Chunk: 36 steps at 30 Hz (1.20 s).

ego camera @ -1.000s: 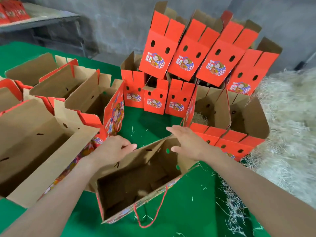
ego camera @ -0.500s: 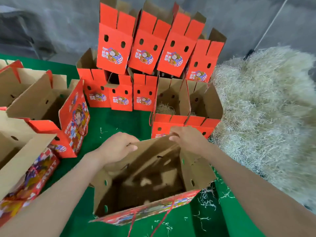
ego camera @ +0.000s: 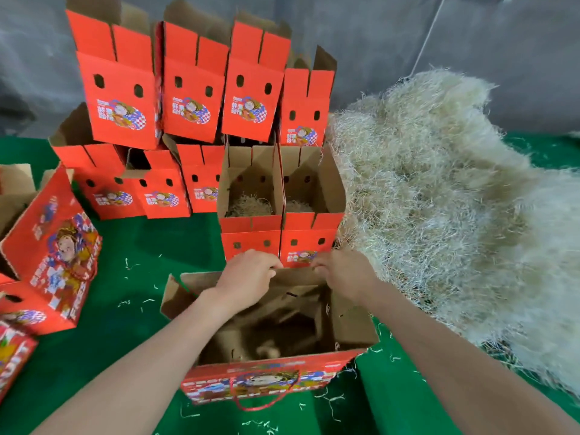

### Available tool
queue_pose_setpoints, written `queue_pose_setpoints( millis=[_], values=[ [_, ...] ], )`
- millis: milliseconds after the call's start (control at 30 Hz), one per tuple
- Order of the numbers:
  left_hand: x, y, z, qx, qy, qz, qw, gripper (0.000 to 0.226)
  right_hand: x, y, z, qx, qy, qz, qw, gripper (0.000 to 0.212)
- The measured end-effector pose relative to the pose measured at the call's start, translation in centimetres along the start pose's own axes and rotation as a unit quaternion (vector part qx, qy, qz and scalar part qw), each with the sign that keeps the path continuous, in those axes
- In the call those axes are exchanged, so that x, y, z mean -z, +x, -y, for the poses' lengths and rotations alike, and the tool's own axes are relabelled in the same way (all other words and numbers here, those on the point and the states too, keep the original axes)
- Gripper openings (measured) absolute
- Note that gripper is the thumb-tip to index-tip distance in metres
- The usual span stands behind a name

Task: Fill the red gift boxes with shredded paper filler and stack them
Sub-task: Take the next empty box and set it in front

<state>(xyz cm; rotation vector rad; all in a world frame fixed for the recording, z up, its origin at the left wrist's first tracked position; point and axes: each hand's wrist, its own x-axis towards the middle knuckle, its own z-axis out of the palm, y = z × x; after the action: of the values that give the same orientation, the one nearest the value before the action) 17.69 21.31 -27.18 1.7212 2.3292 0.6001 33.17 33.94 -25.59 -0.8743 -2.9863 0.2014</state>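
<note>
An open red gift box with a brown inside stands upright on the green table right in front of me; no filler shows inside it. My left hand and my right hand both grip its far top flap. Just behind it stand two open red boxes with a little shredded paper in their bottoms. A stack of red boxes rises behind those, in two tiers. A large heap of pale shredded paper filler lies to the right.
More open red boxes lie tipped at the left edge. Loose paper shreds dot the green table cloth. A grey wall stands behind the stack, and a thin pole leans there.
The box in my hands has come upright and moved toward the two part-filled boxes. My left hand has shifted onto the far flap beside my right hand. My view has swung right toward the paper heap.
</note>
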Motion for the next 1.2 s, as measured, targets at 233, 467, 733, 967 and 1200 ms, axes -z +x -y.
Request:
queue_pose_setpoints(
  millis=[233,467,733,967,1200],
  values=[
    [-0.8,1.1,-2.0,0.061,0.073,0.011,0.995,0.019,-1.0,0.0,-1.5,0.007,0.001,-0.030,1.000,0.025],
    [-1.2,4.4,-7.0,0.040,0.077,0.055,0.995,0.034,0.8,-0.7,-7.1,0.021,0.217,-0.080,0.973,0.024],
    [-5.2,13.6,-20.4,0.052,-0.509,0.100,0.853,0.026,2.8,-2.4,-21.6,-0.161,0.081,-0.101,0.978,0.044],
    [-9.5,18.8,-24.3,0.171,-0.529,0.168,0.814,0.039,7.7,-3.6,-37.4,-0.421,-0.059,-0.120,0.897,0.090],
    [-10.5,25.1,-28.3,0.149,-0.584,0.193,0.774,0.041,7.8,-0.1,-35.4,-0.242,0.128,-0.225,0.935,0.036]
  ],
)
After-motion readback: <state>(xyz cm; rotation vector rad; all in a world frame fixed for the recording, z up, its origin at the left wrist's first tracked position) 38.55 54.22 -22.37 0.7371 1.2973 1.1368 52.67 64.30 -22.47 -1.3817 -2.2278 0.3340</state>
